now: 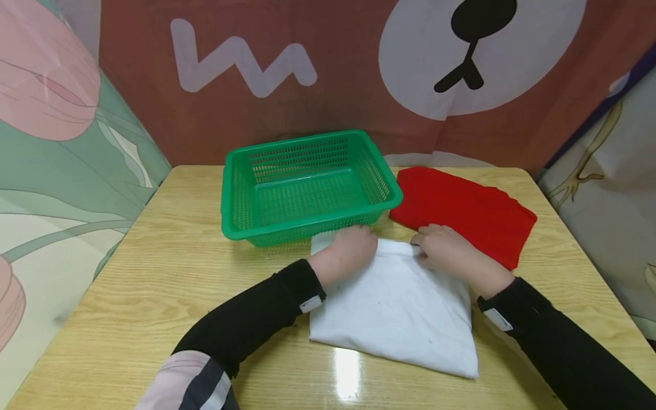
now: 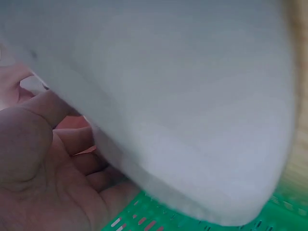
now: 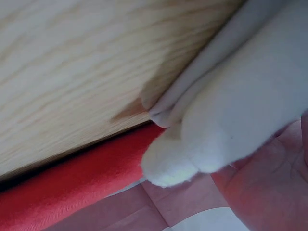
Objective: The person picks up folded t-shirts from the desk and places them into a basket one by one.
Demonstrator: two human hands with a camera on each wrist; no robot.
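Both hands at cloth edge

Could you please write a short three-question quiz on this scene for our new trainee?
1. True or false: the green basket holds a folded cloth.
2. Which cloth do the left hand and right hand both grip? A) white cloth B) red cloth C) neither
3. Fill in: the red cloth lies on the table to the ____ of the basket, from the person's side.

Key
1. False: the basket is empty.
2. A: both hands hold its far edge, near the basket.
3. Right.
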